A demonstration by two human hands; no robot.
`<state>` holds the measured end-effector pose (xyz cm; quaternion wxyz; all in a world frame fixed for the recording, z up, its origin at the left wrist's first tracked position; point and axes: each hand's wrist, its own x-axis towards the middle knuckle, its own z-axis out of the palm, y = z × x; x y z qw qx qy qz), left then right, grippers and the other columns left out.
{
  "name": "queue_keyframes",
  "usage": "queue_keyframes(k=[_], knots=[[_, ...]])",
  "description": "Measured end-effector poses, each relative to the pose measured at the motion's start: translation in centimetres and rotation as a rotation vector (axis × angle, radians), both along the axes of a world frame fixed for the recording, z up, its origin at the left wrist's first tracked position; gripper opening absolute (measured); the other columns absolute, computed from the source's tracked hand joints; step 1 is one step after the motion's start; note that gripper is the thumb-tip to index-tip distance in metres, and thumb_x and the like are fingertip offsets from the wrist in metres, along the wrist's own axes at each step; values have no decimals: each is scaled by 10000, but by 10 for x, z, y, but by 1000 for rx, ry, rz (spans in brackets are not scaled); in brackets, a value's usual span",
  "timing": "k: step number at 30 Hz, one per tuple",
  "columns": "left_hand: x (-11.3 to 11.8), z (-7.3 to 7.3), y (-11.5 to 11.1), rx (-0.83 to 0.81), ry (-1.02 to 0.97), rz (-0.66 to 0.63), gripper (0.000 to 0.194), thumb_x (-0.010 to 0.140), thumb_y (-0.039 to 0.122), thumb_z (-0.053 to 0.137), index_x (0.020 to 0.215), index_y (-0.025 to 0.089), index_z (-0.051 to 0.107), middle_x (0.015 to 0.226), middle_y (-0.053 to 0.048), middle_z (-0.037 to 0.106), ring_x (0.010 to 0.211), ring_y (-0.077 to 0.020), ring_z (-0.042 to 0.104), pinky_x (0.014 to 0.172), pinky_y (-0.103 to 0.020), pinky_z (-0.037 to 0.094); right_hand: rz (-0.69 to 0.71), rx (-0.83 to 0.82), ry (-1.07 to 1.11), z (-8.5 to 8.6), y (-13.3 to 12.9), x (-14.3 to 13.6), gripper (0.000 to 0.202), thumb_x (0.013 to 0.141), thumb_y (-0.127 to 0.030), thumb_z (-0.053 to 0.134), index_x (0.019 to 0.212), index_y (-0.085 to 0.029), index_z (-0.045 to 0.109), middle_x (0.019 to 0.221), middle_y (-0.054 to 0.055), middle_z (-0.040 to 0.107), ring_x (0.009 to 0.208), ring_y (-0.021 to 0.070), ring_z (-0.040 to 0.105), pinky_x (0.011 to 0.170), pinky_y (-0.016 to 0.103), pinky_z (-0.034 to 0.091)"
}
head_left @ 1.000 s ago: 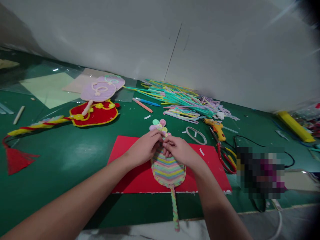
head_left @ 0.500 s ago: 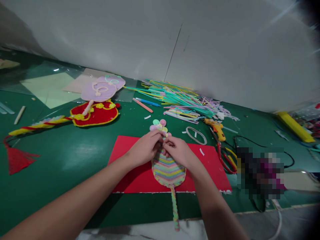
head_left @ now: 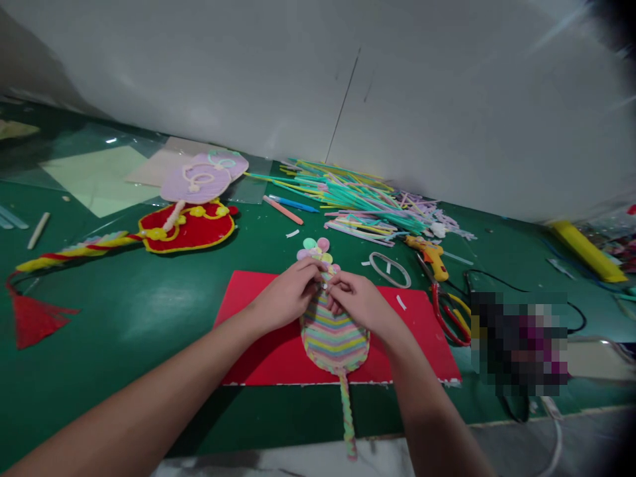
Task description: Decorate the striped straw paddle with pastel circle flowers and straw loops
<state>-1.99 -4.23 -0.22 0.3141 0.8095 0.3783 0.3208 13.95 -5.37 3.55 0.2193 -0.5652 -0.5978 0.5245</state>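
Note:
A pastel striped hand fan (head_left: 334,341) with a twisted handle (head_left: 346,411) lies on a sheet of red card (head_left: 258,358). Pastel round petals form a flower (head_left: 314,249) at the fan's top edge. Over the fan's upper part, the fingers of my left hand (head_left: 293,291) are closed in a pinch. Close beside it, my right hand (head_left: 358,298) has its fingers curled and pinched too. A tiny white piece (head_left: 325,286) shows between the fingertips; what each hand grips is too small to make out.
Beyond the card lie a loop of tape (head_left: 390,269), a pile of pipe cleaners (head_left: 368,192), a yellow glue gun (head_left: 433,257) and red-handled pliers (head_left: 442,315). To the left are a red fan (head_left: 191,228) with a tassel (head_left: 40,318) and a lilac fan (head_left: 193,179).
My right hand has shifted slightly right, away from the left fingertips, and the tiny white piece shows in the gap. My left hand and the fan have hardly moved.

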Motion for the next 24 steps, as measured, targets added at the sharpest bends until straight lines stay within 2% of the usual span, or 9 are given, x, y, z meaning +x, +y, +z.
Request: queue_keyframes(k=[9,19,24], knots=[[-1,0,0,-24,-23,8,183,764,32,373,786,182,474,1083,-53,490,1066,-161,468,916,-334,400,3,29,-117,0,1,17,96,754,-224,461,674,-184,498,519,-24,546,432,79,476,387,165,351],[-2,2,1,-43,-34,-3,167,776,43,378,782,186,464,1080,-58,486,1072,-165,460,918,-339,386,20,35,-217,5,7,56,118,742,-257,486,675,-173,534,544,-8,583,487,94,524,453,189,387],[-2,-1,2,-46,-44,-6,166,775,41,387,792,184,468,1080,-55,483,1056,-163,464,905,-327,395,-30,27,-237,7,12,76,117,747,-254,477,681,-173,531,544,-9,588,460,91,535,414,181,369]])
